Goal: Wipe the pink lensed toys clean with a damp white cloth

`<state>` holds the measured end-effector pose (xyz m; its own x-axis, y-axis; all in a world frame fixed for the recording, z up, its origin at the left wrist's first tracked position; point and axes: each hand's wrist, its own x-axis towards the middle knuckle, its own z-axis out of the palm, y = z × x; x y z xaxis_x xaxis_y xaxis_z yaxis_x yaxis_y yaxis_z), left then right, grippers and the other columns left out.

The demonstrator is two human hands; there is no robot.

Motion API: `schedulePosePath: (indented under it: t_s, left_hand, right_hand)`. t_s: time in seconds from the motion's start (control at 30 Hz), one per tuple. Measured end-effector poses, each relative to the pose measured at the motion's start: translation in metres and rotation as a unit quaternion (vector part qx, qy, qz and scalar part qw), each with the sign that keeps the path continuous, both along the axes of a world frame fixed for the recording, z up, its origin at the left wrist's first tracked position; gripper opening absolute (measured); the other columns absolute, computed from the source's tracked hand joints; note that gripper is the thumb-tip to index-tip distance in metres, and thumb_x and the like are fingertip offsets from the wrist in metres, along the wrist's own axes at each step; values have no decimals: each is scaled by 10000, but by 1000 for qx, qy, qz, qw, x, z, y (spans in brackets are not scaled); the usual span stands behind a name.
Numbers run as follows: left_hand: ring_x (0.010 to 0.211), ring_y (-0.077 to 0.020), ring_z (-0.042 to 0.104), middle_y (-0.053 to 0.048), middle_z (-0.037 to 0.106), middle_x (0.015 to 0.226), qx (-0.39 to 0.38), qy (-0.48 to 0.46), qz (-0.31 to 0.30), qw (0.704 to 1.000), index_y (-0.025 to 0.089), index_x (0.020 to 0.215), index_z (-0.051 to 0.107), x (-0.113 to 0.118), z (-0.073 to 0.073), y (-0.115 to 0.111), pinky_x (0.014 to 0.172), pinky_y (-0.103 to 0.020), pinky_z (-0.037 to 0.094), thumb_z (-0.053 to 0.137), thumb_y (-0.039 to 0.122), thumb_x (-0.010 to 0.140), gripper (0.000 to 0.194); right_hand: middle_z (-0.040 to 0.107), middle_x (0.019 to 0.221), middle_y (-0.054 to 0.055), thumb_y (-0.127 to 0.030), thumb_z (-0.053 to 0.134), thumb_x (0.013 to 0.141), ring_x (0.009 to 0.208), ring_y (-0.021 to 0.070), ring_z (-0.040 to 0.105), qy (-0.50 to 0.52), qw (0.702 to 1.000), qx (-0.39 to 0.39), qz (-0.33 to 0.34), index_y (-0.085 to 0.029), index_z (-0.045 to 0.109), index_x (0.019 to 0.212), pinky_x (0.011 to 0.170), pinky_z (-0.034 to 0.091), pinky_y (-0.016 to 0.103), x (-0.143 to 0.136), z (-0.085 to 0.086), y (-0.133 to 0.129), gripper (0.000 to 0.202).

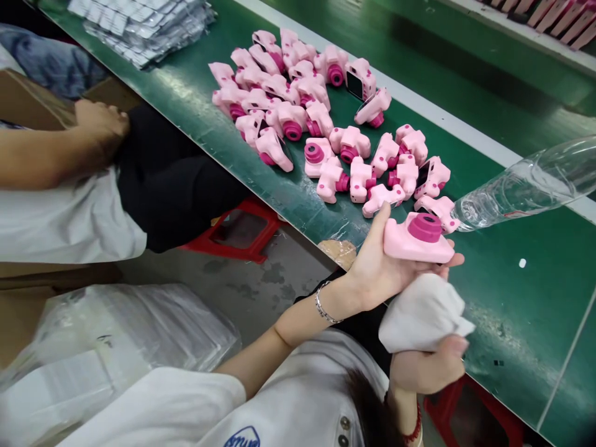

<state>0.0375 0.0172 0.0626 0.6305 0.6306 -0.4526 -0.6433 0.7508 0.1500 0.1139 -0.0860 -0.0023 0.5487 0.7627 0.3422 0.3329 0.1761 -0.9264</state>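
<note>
A pink toy camera [412, 245] with a dark pink lens rests in my left hand [379, 273], thumb up along its left end and fingers behind it. Its lens faces upward. In my right hand [428, 371] is a crumpled white cloth [426, 313], gripped just below the camera. Whether the cloth touches the camera I cannot tell. Beyond my left hand, several more pink toy cameras [349, 146] lie in a loose group on the green table [516, 335], turned various ways, some showing dark screens.
A clear plastic bottle [526, 183] lies at the right beside the cameras. Stacked silvery packets [144, 25] sit at the far left. Another person's arm [46, 152] is at the left, near a red stool [242, 233]. Clear plastic bags [139, 335] lie lower left.
</note>
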Motion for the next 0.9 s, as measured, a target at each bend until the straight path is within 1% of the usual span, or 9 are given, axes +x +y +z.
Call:
schedulePosePath:
  t_s: [0.03, 0.1, 0.17, 0.27, 0.33, 0.53, 0.67, 0.8, 0.9]
  left_hand:
    - [913, -284, 764, -178, 793, 908, -14, -26, 4, 1000, 5, 1336, 626, -2, 1, 2, 979, -380, 536, 88, 700, 1031, 931]
    - [945, -285, 768, -181, 794, 913, -29, -72, 17, 997, -22, 1424, 548, -4, 2, 2, 1011, -362, 515, 152, 661, 1050, 873]
    - [970, -303, 770, -193, 793, 936, -37, -102, 13, 994, -42, 1487, 472, -5, 3, 0, 1021, -368, 503, 173, 645, 1054, 866]
    - [972, -313, 774, -202, 787, 962, -51, -114, -7, 992, -60, 1517, 416, -4, 5, -3, 1023, -369, 492, 161, 633, 1057, 870]
    - [968, -308, 777, -201, 781, 958, -57, -109, -16, 992, -81, 1517, 395, -3, 6, -3, 1034, -361, 484, 148, 615, 1064, 866]
    - [997, -298, 767, -204, 770, 1021, -72, -123, -26, 989, -85, 1555, 309, -3, 7, -4, 1043, -363, 478, 246, 504, 1074, 763]
    - [1016, -308, 767, -219, 769, 1054, -80, -131, -30, 988, -88, 1561, 290, -5, 6, -6, 1033, -366, 486, 291, 474, 1064, 751]
    - [1003, -308, 771, -218, 773, 1048, -89, -131, -29, 987, -78, 1559, 302, -5, 6, -5, 1004, -366, 503, 302, 452, 1054, 731]
    - [986, -309, 776, -212, 773, 1035, -98, -117, -25, 988, -65, 1550, 331, -3, 7, -4, 979, -367, 515, 241, 505, 1064, 754]
  right_hand:
    - [665, 1433, 45, -327, 243, 1042, 1415, 327, 577, 31, 997, 36, -54, -305, 680, 1358, 1213, 421, 677, -1, 1, 5, 539]
    - [727, 1322, -11, -297, 317, 1026, 1350, 289, 635, 85, 977, 110, -162, -395, 767, 1167, 1173, 516, 543, -1, 6, 18, 482]
    - [766, 1213, 6, -313, 408, 1013, 1311, 303, 659, 136, 959, 123, -217, -363, 807, 1036, 1178, 519, 518, 1, 15, 29, 402]
    - [721, 1302, 79, -348, 444, 1023, 1371, 352, 603, 161, 962, 89, -200, -186, 759, 1210, 1203, 471, 628, 6, 28, 34, 401]
    - [698, 1324, 114, -339, 438, 1030, 1398, 363, 572, 145, 969, 88, -178, -123, 715, 1271, 1167, 491, 654, 7, 32, 33, 426]
    - [665, 1318, 156, -322, 321, 1053, 1444, 356, 515, 126, 977, 104, -136, -86, 643, 1353, 1044, 584, 611, 4, 32, 31, 499]
    - [649, 1331, 182, -347, 353, 1025, 1419, 377, 535, 137, 971, 91, -175, -61, 648, 1329, 1001, 608, 607, 6, 35, 34, 511]
    - [689, 1235, 164, -359, 370, 1007, 1332, 388, 605, 151, 964, 96, -195, -100, 675, 1299, 916, 638, 612, 11, 35, 37, 495]
    - [706, 1182, 139, -342, 350, 1004, 1269, 383, 650, 183, 958, 110, -191, -137, 717, 1212, 881, 645, 623, 14, 33, 39, 469]
